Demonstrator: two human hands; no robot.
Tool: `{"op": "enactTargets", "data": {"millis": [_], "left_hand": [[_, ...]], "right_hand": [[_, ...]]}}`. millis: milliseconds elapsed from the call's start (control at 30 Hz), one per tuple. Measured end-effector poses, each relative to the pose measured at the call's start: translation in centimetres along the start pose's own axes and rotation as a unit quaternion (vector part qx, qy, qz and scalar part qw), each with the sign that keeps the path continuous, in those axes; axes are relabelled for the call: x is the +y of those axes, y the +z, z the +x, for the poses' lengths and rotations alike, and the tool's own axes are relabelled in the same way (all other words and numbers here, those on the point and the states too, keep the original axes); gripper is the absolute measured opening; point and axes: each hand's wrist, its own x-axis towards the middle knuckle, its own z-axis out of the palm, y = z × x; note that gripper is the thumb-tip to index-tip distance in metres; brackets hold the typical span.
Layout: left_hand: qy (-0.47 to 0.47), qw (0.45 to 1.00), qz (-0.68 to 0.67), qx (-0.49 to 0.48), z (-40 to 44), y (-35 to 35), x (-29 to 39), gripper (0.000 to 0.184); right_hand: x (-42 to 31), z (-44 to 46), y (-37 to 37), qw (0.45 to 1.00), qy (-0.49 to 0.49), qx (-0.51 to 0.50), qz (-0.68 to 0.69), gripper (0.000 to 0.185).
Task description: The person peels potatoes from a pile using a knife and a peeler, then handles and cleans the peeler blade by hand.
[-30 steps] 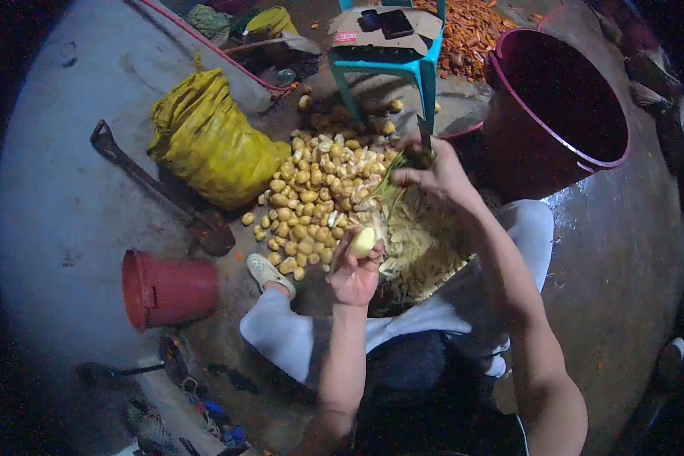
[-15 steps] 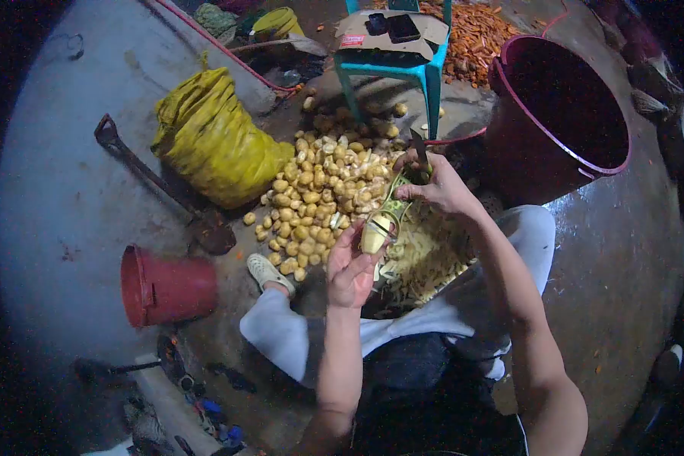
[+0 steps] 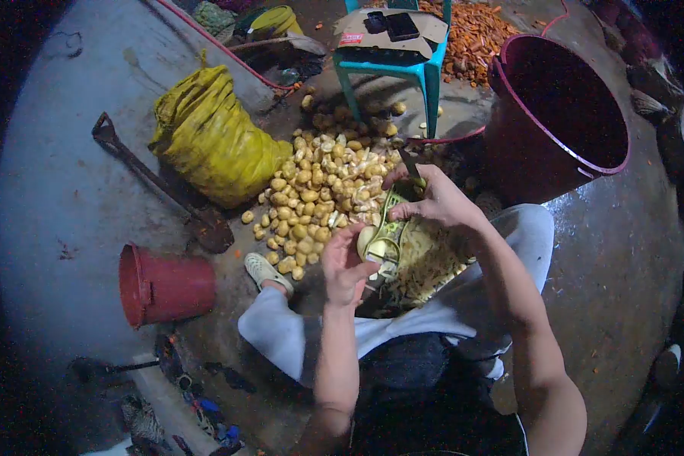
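In my left hand (image 3: 345,267) is a pale, peeled-looking potato (image 3: 365,239), fingers curled around its side. My right hand (image 3: 431,199) grips a green peeler (image 3: 389,204), whose looped head lies against the potato. A dark, flat, blade-like piece (image 3: 410,163) sticks up beyond the right fingers; whether it belongs to the peeler I cannot tell. Just past my hands spreads a heap of potatoes (image 3: 311,190) on the floor. Pale peelings (image 3: 425,262) lie beneath my right hand, between my legs.
A yellow sack (image 3: 213,140) and a shovel (image 3: 148,178) are at the left, with a red bucket (image 3: 178,289) nearer. A large maroon tub (image 3: 509,152) stands at the right. Behind the potatoes is a turquoise chair (image 3: 432,87) bearing cardboard, beside orange pieces (image 3: 479,42).
The potato has turned and tilted in my left hand. The peeler's head has come down over it as my right hand moved slightly lower.
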Motion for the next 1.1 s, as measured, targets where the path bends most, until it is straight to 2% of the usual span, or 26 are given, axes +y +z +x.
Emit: {"op": "enactTargets", "data": {"millis": [133, 200, 267, 333, 367, 400, 467, 500, 533, 567, 600, 633, 667, 733, 800, 833, 900, 933, 1067, 1100], "left_hand": [[-0.022, 0.999, 0.003, -0.03, -0.6, 0.1, -0.2, 0.07], [-0.021, 0.993, -0.086, -0.083, -0.4, -0.1, -0.2, 0.072], [-0.029, 0.985, -0.135, -0.107, -0.1, -0.1, -0.2, 0.074], [-0.013, 0.991, -0.132, -0.005, -0.1, -0.4, -0.7, 0.077], [-0.007, 0.995, -0.104, -0.01, 0.0, -0.9, -1.2, 0.073], [-0.007, 0.995, -0.103, -0.008, 0.1, -0.9, -1.4, 0.073], [0.039, 0.994, -0.101, -0.014, -0.1, -0.8, -2.0, 0.072], [0.045, 0.981, -0.189, 0.008, -0.4, 0.4, -1.7, 0.072], [0.044, 0.981, -0.188, 0.006, -0.4, 0.4, -1.8, 0.072], [0.034, 0.971, -0.232, -0.042, 0.0, 0.1, -1.8, 0.073], [0.024, 0.957, -0.275, -0.091, 0.4, -0.1, -2.0, 0.074], [0.021, 0.968, -0.249, -0.027, 0.2, 0.0, -2.4, 0.077], [0.024, 0.967, -0.25, -0.028, 0.1, 0.0, -2.9, 0.077], [0.049, 0.975, -0.207, 0.056, -0.1, 0.6, -3.2, 0.078], [0.033, 0.952, -0.305, -0.013, 0.1, 0.9, -3.1, 0.08], [0.019, 0.94, -0.342, 0.007, -0.1, 1.4, -2.7, 0.079], [0.007, 0.925, -0.379, 0.022, -0.1, 1.9, -2.4, 0.078], [-0.009, 0.912, -0.41, -0.012, 0.0, 1.9, -2.2, 0.078], [-0.011, 0.89, -0.452, -0.06, 0.3, 0.9, -2.8, 0.081], [-0.007, 0.912, -0.407, -0.044, 0.3, 0.4, -2.7, 0.074]], "right_hand": [[1.0, 0.5, -0.8, 0.999, 0.012, 0.021, -0.025, 0.047], [2.2, 1.5, -2.3, 0.992, 0.033, 0.055, -0.106, 0.046], [2.8, 1.6, -2.5, 0.995, 0.054, 0.061, -0.064, 0.045], [-0.5, 1.2, -1.5, 0.999, -0.02, 0.049, 0.014, 0.042], [-1.1, 0.9, -0.7, 0.999, -0.026, 0.027, 0.014, 0.041], [-2.9, 0.4, -0.4, 1.0, -0.018, 0.007, -0.022, 0.043], [-1.3, 0.2, -0.2, 0.998, -0.009, 0.058, -0.037, 0.045], [-0.1, 0.4, -0.8, 0.996, 0.042, 0.084, -0.011, 0.045], [0.9, 0.8, -1.6, 0.99, 0.089, 0.111, 0.013, 0.045], [1.4, 1.0, -1.9, 0.989, 0.041, 0.137, -0.037, 0.045], [0.6, 1.0, -1.9, 0.989, 0.038, 0.14, -0.041, 0.045], [-0.8, 0.6, -1.4, 0.992, 0.01, 0.117, -0.04, 0.045], [-1.8, 0.2, -0.6, 0.995, -0.017, 0.091, -0.036, 0.045], [-1.8, 0.1, -0.1, 0.996, -0.045, 0.08, -0.019, 0.046], [0.3, 0.3, -1.5, 0.983, 0.014, 0.169, -0.065, 0.048], [1.2, 0.6, -2.5, 0.983, 0.07, 0.155, -0.073, 0.042], [1.9, 0.6, -2.6, 0.983, 0.03, 0.172, -0.055, 0.042], [1.9, 0.7, -2.5, 0.983, -0.008, 0.182, -0.034, 0.042], [1.6, 0.2, -2.4, 0.988, 0.029, 0.149, -0.039, 0.051], [1.6, 0.1, -2.5, 0.987, 0.029, 0.149, -0.057, 0.049]]}}
